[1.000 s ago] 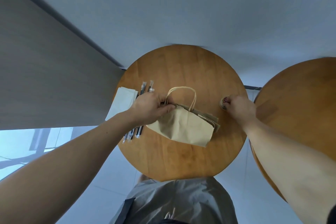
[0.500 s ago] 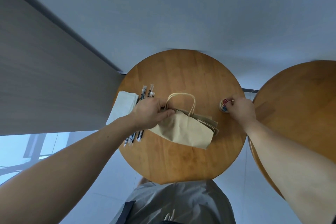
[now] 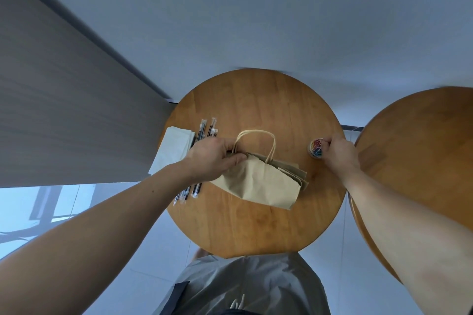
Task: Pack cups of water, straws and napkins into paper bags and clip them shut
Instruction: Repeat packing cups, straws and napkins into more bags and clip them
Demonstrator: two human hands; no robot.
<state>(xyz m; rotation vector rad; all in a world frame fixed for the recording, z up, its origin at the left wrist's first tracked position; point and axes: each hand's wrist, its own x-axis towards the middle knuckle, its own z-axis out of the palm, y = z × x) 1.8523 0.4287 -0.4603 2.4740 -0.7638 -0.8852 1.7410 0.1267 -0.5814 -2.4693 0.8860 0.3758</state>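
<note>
Left hand (image 3: 215, 158): grip clenched on the mouth edge of the top paper bag (image 3: 261, 181), thumb + fingers pinching it right by the twisted handle (image 3: 256, 135). The bag lies flat on a small stack of bags (image 3: 300, 174), approx. mid tabletop (image 3: 256, 227). Right hand (image 3: 337, 153): grip curled round the tub of coloured clips (image 3: 315, 148), which sits near the tabletop's right rim. Wrapped straws (image 3: 204, 128) lie in a row just left of the bags, partly under the left wrist. The napkins (image 3: 174, 151) are beside them and seem to overhang the left rim. No cups of water in view, so packing prob. hasn't begun. Step in hand looks like freeing + opening one bag, w/ clips fetched closer.

What could go wrong, as I judge it:
- The pinch may catch 2 bags, not 1, since the edges are stacked tight. Lifting then drags the stack along.
- The left wrist is over the straws, so drawing the bag back could sweep them off the rim.
- Napkins at the edge: one nudge from the forearm and they drop.
- The tub is close to the gap by the second tabletop (image 3: 422, 148). A quick slide or a loose hold tips it and clips scatter. Can't tell if it has a lid.
- Yanking by the handle could tear the paper.
</note>
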